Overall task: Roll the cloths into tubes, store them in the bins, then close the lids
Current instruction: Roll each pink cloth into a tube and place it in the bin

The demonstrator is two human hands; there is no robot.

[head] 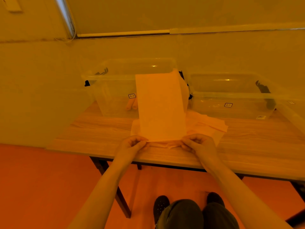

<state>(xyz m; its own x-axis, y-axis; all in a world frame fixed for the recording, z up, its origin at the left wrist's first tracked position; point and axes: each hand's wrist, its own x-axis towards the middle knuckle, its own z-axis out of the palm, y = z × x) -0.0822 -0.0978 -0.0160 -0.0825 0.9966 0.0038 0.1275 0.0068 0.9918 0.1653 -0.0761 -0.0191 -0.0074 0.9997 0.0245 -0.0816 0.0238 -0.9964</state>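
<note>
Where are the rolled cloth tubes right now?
In the head view, the rolled cloth tubes lie inside the left clear plastic bin, near its front wall, just left of the raised cloth sheet.

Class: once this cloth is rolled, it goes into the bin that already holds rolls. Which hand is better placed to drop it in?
Probably the left hand. The bin holding rolls stands on the left of the table; the right hand would have to cross over. Both now pinch the cloth.
</note>
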